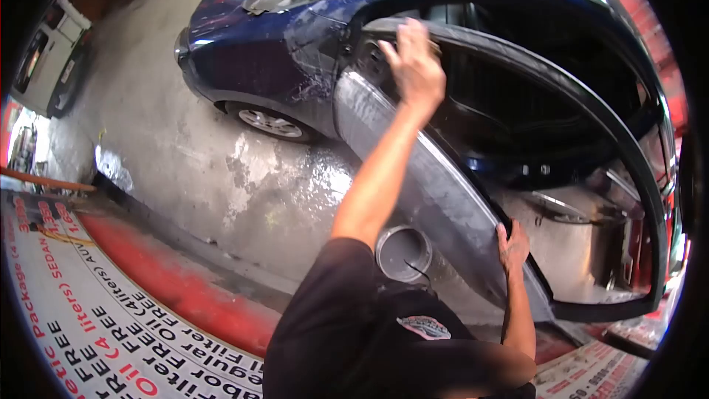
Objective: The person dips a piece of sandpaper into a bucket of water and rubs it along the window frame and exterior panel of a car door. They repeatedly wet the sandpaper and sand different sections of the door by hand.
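- The car door (436,199) stands open on a dark blue car (258,37), its grey, sanded outer skin facing the camera and its window frame arching over to the right.
- The left hand (415,66) is raised to the door's upper front corner near the window frame, fingers curled and pressed on the surface; whether it clasps anything, I cannot tell.
- The right hand (512,245) grips the door's rear edge low down, fingers wrapped over the rim.
- A grey bucket (403,253) sits on the wet concrete floor (221,170) just below the door, partly behind the person's dark sleeve (332,325).
- A red and white printed banner (96,325) lies along the floor at the lower left.
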`<state>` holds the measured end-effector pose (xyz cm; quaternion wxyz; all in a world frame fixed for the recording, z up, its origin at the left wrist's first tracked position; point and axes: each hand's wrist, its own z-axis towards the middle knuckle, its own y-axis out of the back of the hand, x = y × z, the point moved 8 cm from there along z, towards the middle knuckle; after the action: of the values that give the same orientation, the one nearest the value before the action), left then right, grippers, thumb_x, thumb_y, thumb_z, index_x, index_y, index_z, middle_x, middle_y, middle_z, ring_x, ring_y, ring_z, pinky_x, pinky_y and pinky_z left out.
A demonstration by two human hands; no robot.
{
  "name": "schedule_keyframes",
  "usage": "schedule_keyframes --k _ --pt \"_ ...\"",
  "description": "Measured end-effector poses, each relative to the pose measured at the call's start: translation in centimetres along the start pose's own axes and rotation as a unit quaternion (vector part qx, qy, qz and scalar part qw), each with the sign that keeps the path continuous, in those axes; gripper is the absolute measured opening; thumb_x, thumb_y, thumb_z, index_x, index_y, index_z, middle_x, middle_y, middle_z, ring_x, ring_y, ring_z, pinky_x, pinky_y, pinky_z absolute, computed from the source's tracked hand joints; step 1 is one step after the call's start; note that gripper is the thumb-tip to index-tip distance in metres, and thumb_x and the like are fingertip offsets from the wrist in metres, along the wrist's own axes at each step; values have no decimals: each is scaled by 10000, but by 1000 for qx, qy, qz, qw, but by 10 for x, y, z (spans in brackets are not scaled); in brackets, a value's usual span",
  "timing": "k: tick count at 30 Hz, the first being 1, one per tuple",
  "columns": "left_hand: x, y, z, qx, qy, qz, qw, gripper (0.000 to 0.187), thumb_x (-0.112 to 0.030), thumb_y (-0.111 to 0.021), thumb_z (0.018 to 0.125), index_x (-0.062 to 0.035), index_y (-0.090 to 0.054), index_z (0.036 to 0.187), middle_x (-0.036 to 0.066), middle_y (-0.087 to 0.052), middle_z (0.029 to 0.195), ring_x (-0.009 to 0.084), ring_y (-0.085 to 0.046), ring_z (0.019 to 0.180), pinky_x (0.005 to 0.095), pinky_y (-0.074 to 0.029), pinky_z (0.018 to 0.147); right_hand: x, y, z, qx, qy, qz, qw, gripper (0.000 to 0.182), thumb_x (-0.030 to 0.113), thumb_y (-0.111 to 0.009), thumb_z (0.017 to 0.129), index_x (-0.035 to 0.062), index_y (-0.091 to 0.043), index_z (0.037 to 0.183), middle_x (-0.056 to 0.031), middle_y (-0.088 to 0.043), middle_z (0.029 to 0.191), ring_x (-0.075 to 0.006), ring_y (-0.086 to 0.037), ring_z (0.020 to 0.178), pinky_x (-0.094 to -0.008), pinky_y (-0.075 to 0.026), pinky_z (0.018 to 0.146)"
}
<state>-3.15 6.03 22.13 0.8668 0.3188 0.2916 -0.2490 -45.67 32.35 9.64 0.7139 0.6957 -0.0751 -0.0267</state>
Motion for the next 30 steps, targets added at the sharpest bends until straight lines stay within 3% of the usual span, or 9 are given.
schedule_keyframes --k 3,6,9,14,17,20,24,28,30 --pt "-1 -6 6 -53 41 -8 998 574 -123 -572 969 94 -539 1499 288 -463 1637 434 -396 1559 724 -164 1265 7 8 -2 -2 7 15 1000 536 488 -630 1029 49 -670 1334 -237 -716 1239 -446 -669 1155 -521 -514 1004" --pt "-118 -1 -29 -2 -141 -57 988 683 -103 -609 857 109 -533 1502 300 -461 1635 479 -383 1557 717 -108 1287 8 4 1 -20 16 19 999 532 491 -633 1023 61 -671 1335 -231 -719 1206 -440 -674 1131 -520 -517 993" --pt "-95 7 -27 14 -201 -59 978 676 -68 -614 848 45 -559 1513 233 -514 1622 449 -429 1539 733 -131 1276 6 10 -5 -15 22 8 1000 523 486 -635 1022 67 -672 1333 -229 -720 1190 -436 -676 1122 -519 -519 985" --pt "-25 -4 1 -35 -39 6 999 518 -236 -551 1064 59 -574 1490 236 -552 1586 434 -449 1524 751 -169 1248 14 15 -7 -12 4 22 1000 513 486 -637 1021 65 -676 1311 -225 -721 1170 -435 -678 1111 -523 -521 970" --pt "-134 4 -31 9 -169 -43 985 617 -88 -595 889 30 -586 1494 204 -535 1612 432 -425 1544 758 -132 1262 18 12 -3 -21 10 17 1000 507 489 -639 1019 65 -680 1295 -221 -723 1160 -434 -680 1107 -526 -522 964" --pt "-118 19 -25 22 -212 -42 976 720 -47 -595 784 -15 -598 1503 165 -546 1614 431 -425 1545 771 -127 1256 15 18 -3 -38 39 26 998 504 487 -641 1018 70 -680 1298 -214 -723 1145 -428 -682 1098 -526 -524 962" --pt "-35 5 4 28 -87 18 996 476 -206 -537 1085 -7 -587 1514 184 -517 1635 416 -436 1541 767 -115 1249 14 13 -8 -33 12 24 999 506 492 -638 1020 72 -679 1300 -207 -723 1145 -421 -682 1100 -525 -525 958" --pt "-123 9 -20 6 -159 -61 985 620 -107 -617 892 63 -573 1487 232 -560 1575 432 -452 1522 755 -130 1260 13 10 -6 -33 24 24 999 515 497 -636 1020 72 -678 1308 -202 -721 1161 -420 -681 1101 -524 -521 965" --pt "-103 15 -16 14 -178 -24 984 616 -71 -569 880 23 -585 1489 180 -585 1564 433 -490 1487 780 -158 1239 13 11 -11 -25 28 17 999 516 497 -635 1021 73 -678 1311 -203 -719 1164 -421 -681 1101 -523 -518 970"
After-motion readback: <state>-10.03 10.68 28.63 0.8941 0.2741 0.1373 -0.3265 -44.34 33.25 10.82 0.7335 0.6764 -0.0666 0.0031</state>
